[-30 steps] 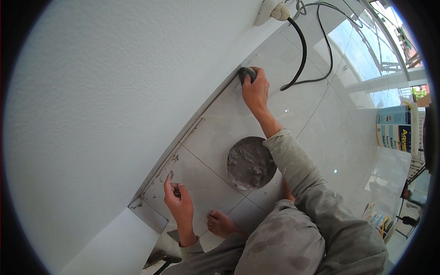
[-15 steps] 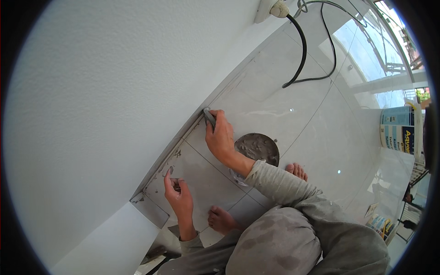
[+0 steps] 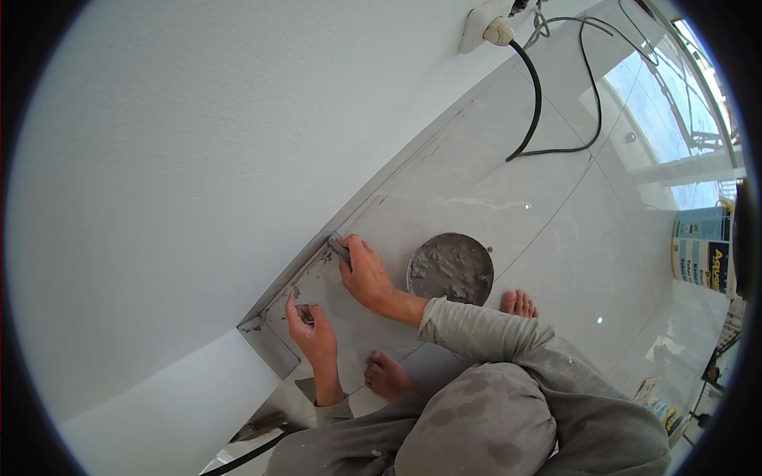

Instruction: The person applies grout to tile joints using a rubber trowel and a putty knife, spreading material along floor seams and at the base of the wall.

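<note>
My right hand [image 3: 369, 278] is closed on a small grey flat piece [image 3: 340, 249], too covered by the fingers to name more exactly. Its tip presses into the joint where the grey baseboard strip [image 3: 381, 178] meets the floor tiles. Close by on the left, my left hand [image 3: 312, 333] hovers over the tiles near the corner, index finger stretched and thumb apart, other fingers curled. Grey paste smears its fingers. A round bowl [image 3: 410, 279] of lumpy grey mortar [image 3: 452, 268] stands on the floor to the right of my right hand.
White wall [image 3: 175, 174] rises along the left, with a lower white wall face [image 3: 175, 404] at the corner. A black cable [image 3: 536, 103] runs from a plug [image 3: 498, 32] across the glossy tiles. Labelled buckets [image 3: 702, 250] stand at far right. My bare feet [image 3: 520, 304] flank the work area.
My right hand has slid the grey piece along the joint toward the corner, nearer my left hand. The left hand has barely moved. The view has shifted slightly, showing more of the bowl.
</note>
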Demonstrator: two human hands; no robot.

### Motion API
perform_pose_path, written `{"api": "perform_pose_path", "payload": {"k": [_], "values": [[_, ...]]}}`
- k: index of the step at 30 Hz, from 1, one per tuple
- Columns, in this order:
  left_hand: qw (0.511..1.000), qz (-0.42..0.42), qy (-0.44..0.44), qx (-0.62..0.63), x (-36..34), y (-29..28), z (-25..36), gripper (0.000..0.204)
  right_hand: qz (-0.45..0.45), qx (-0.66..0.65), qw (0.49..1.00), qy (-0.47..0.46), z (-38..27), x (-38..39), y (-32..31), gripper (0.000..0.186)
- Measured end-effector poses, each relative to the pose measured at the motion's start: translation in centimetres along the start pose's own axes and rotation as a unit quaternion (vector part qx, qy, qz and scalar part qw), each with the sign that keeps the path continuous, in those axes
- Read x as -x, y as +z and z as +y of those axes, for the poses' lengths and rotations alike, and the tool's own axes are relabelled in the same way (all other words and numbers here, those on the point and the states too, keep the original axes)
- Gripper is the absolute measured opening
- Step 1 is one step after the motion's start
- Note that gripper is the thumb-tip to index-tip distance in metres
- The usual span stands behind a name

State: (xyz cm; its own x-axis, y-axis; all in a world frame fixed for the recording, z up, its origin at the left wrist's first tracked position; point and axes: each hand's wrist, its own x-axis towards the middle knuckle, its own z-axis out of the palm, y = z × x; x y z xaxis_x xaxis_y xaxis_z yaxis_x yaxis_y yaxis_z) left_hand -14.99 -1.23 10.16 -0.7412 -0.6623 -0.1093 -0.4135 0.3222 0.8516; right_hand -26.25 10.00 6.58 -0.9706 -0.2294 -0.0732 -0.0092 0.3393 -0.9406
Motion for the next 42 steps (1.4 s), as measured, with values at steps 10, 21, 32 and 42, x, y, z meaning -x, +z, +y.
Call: {"api": "perform_pose_path", "payload": {"k": [10,21,32,42], "values": [[0.997,-0.057,0.045,0.025,1.7,0.3,1.3,0.045,-0.079,-0.306,0.926,0.209,-1.0,1.3,-8.9,0.034],[0.945,-0.202,0.249,-0.066,9.2,8.5,2.2,0.05,-0.178,0.323,0.887,-0.278,2.7,10.8,-26.8,0.044],[0.949,-0.18,0.233,-0.113,10.1,9.4,-1.7,0.048,-0.284,0.385,0.791,-0.381,5.2,11.5,-34.5,0.037],[0.822,-0.286,0.419,-0.26,9.7,4.5,-2.9,0.058,0.002,0.194,0.98,-0.043,-1.5,1.9,-22.5,0.037]]}}
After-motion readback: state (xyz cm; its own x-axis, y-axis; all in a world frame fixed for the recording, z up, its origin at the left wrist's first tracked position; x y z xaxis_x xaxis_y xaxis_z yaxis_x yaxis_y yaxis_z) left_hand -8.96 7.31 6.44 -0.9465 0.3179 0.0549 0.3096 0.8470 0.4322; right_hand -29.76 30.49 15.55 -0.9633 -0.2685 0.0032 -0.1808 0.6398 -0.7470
